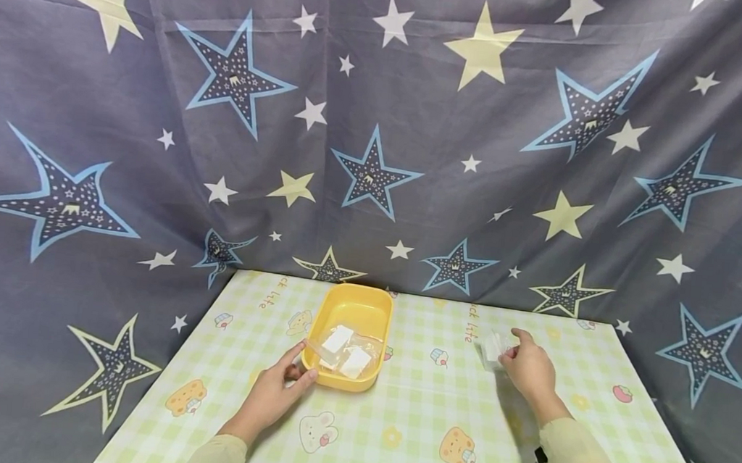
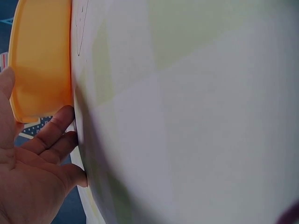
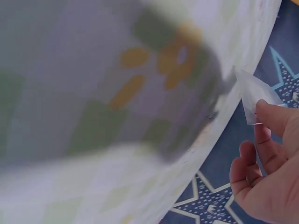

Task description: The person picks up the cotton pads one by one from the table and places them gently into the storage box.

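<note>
My right hand (image 1: 530,371) pinches a small clear plastic bag (image 1: 494,349) between thumb and finger, over the right part of the table. In the right wrist view the bag (image 3: 256,95) looks milky and see-through, and the other fingers of the hand (image 3: 268,163) curl loosely below it. At the left, my left hand (image 1: 273,394) rests against the near left corner of a yellow plastic tray (image 1: 358,294), fingertips right at its rim. Inside the tray lie clear bags with white pieces (image 1: 355,362). The left wrist view shows the tray's side wall (image 2: 42,60) beside the hand (image 2: 39,172).
A green and white checked cloth (image 1: 396,408) with cartoon prints covers the table. Behind it and along both sides hangs a dark grey curtain (image 1: 420,104) patterned with stars. The tray stands near the table's back edge.
</note>
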The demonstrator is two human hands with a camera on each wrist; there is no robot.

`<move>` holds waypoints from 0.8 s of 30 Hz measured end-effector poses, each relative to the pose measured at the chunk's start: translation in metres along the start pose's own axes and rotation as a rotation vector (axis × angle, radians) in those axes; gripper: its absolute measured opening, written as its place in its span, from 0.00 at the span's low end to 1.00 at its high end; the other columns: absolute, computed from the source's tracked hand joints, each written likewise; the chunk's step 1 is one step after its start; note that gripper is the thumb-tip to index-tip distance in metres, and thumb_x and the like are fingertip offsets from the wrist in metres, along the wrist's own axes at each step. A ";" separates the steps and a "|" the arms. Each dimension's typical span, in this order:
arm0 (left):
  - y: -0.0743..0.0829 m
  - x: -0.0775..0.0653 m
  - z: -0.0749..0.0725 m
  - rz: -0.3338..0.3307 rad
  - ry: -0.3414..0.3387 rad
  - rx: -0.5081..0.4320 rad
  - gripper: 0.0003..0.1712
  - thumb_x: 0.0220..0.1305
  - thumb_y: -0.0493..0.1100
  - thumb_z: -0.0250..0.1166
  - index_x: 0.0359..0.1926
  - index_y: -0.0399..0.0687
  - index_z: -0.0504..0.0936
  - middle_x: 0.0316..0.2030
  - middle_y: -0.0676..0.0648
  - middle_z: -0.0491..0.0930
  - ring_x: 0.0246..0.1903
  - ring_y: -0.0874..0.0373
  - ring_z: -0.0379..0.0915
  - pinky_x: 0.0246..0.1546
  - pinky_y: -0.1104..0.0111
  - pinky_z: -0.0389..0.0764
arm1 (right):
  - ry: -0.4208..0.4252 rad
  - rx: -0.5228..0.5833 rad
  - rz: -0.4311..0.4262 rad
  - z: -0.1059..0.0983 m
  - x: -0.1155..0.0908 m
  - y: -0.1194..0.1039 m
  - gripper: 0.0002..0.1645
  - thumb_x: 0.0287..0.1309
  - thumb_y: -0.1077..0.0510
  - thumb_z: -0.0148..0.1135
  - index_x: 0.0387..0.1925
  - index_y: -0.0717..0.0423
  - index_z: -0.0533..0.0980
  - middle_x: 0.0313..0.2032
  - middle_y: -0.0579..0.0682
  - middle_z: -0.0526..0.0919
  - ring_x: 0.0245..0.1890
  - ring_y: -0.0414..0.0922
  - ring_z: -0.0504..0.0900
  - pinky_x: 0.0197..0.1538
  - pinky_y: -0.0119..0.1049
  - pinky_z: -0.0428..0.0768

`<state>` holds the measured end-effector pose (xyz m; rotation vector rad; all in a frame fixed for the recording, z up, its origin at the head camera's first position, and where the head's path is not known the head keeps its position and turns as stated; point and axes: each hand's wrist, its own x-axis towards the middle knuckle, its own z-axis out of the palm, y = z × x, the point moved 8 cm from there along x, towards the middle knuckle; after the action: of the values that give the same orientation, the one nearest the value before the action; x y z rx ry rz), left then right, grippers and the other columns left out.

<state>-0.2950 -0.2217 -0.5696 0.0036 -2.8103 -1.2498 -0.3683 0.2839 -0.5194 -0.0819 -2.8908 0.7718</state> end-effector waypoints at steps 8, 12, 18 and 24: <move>0.000 -0.001 0.001 -0.012 -0.012 -0.008 0.46 0.73 0.66 0.66 0.84 0.61 0.61 0.46 0.50 0.90 0.54 0.51 0.85 0.70 0.40 0.74 | 0.007 0.046 -0.041 -0.004 0.004 -0.033 0.41 0.65 0.59 0.71 0.75 0.64 0.66 0.38 0.52 0.91 0.35 0.50 0.85 0.40 0.49 0.80; 0.000 -0.001 0.001 -0.008 -0.011 -0.004 0.46 0.73 0.66 0.67 0.84 0.61 0.61 0.45 0.51 0.90 0.53 0.52 0.85 0.70 0.40 0.74 | 0.015 0.074 -0.057 -0.004 0.008 -0.050 0.41 0.65 0.58 0.71 0.75 0.62 0.67 0.39 0.51 0.91 0.40 0.53 0.87 0.44 0.52 0.82; 0.001 -0.001 0.001 -0.010 -0.012 -0.001 0.46 0.73 0.65 0.67 0.84 0.61 0.61 0.47 0.49 0.91 0.56 0.47 0.85 0.71 0.39 0.73 | 0.009 0.118 -0.091 -0.002 0.013 -0.078 0.40 0.65 0.58 0.70 0.75 0.61 0.68 0.40 0.51 0.92 0.44 0.56 0.88 0.49 0.56 0.82; 0.001 -0.001 0.001 -0.010 -0.009 0.000 0.46 0.73 0.66 0.67 0.84 0.61 0.61 0.47 0.49 0.90 0.56 0.48 0.85 0.71 0.39 0.73 | 0.012 0.153 -0.123 0.000 0.016 -0.102 0.40 0.65 0.58 0.71 0.75 0.60 0.68 0.40 0.50 0.92 0.47 0.57 0.88 0.53 0.57 0.82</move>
<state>-0.2940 -0.2205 -0.5694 0.0124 -2.8211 -1.2549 -0.3853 0.1965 -0.4665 0.1066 -2.7838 0.9610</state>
